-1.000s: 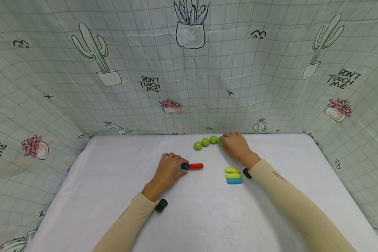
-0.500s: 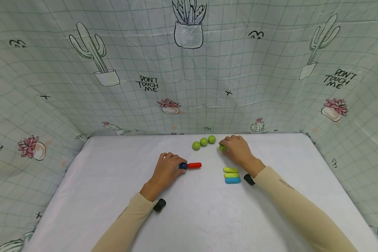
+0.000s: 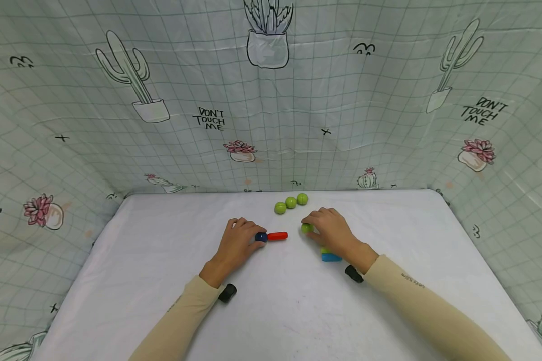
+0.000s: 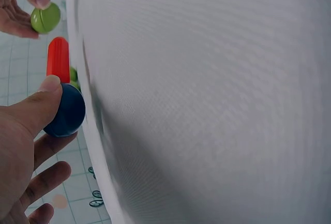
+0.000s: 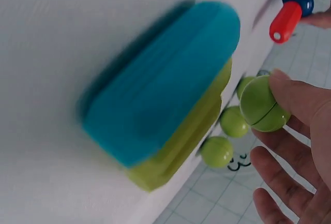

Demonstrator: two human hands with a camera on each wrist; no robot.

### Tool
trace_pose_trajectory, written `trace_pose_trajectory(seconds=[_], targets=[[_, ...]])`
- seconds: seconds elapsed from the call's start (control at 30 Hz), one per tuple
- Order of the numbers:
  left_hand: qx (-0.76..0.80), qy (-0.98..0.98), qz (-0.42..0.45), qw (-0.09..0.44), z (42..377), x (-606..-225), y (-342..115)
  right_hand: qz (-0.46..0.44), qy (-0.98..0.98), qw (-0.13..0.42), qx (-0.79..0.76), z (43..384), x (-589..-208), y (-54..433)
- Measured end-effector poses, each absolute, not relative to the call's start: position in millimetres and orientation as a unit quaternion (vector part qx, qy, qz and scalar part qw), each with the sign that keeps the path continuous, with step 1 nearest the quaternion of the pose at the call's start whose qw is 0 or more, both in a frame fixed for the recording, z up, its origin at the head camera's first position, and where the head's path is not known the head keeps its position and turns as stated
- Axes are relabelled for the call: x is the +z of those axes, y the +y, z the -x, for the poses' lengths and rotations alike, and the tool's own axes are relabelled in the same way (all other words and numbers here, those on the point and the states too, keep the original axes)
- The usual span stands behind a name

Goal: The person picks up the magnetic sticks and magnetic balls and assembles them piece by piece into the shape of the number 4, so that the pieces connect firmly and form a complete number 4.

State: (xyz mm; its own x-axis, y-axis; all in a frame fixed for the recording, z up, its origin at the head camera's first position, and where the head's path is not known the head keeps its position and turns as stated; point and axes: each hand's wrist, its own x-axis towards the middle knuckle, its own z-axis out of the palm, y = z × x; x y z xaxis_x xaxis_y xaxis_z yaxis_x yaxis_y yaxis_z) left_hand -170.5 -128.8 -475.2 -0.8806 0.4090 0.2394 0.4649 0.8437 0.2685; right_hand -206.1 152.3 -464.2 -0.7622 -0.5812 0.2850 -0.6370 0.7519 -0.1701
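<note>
In the left wrist view my left hand (image 4: pixel 23 146) pinches a dark blue ball (image 4: pixel 71 111) between thumb and fingers. A red rod (image 4: pixel 58 61) is joined to that ball and points toward the other hand. My right hand (image 3: pixel 333 231) grips a green ball (image 5: pixel 261 104) by thumb and fingertips; a seam line runs across it. Beneath the right hand lie a blue rod (image 5: pixel 165 84) and yellow-green rods (image 5: pixel 181 149), partly hidden by that hand in the head view.
Three more green balls (image 3: pixel 291 202) sit in a row near the back edge of the white table (image 3: pixel 271 311). Behind stands a checked cloth backdrop (image 3: pixel 271 110) with plant drawings. Each wrist carries a small black camera (image 3: pixel 228 293).
My right hand has taken the green ball from the end of the back row and brought it nearer me and leftward, toward the red rod. The left hand keeps its hold with little movement.
</note>
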Motion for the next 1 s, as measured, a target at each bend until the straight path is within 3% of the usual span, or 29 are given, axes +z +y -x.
trace_pose_trajectory(seconds=[1.0], targets=[[-0.155, -0.96, 0.221, 0.074, 167.9, -475.2, -124.7, -0.353, -0.917, 0.101, 0.155, 190.9, -466.2, 129.5]])
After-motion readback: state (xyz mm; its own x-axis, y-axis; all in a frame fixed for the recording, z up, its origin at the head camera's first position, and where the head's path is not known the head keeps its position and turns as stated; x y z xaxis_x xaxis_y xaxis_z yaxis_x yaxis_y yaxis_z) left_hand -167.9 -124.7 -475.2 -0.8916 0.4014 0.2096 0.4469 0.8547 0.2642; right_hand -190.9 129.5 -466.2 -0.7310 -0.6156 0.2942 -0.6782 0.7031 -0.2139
